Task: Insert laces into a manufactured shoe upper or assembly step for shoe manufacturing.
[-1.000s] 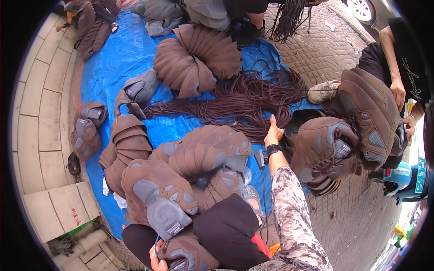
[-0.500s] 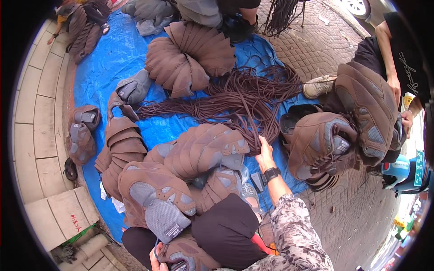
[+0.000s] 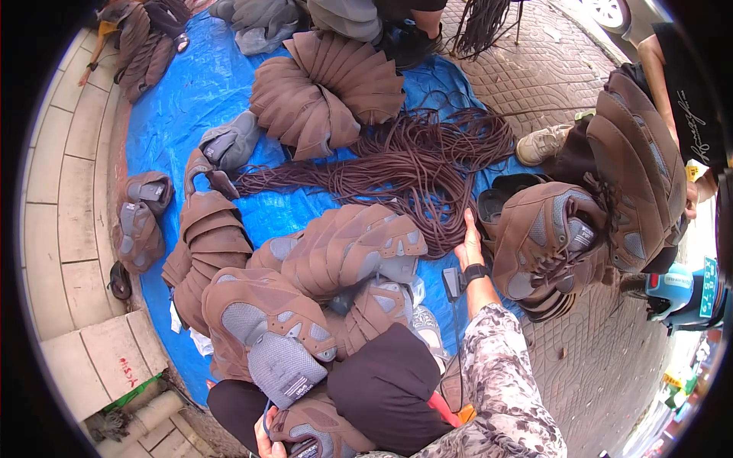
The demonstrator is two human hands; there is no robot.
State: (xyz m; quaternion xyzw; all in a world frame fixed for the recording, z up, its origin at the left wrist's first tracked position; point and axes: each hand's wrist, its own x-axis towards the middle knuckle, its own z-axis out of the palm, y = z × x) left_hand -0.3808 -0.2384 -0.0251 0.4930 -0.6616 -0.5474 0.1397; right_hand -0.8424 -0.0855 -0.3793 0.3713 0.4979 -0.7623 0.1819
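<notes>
Beside cords, right hand w/ stacked uppers.

an outdoor pavement workplace: brown shoe uppers piled on a blue tarp.

- blue tarp spread over the paving, my whole spread sits on it
- fanned stack of brown uppers at the far end
- grey upper alone, left of it
- pale sneaker on the brick paving, right
- stone curb along the left edge
</notes>
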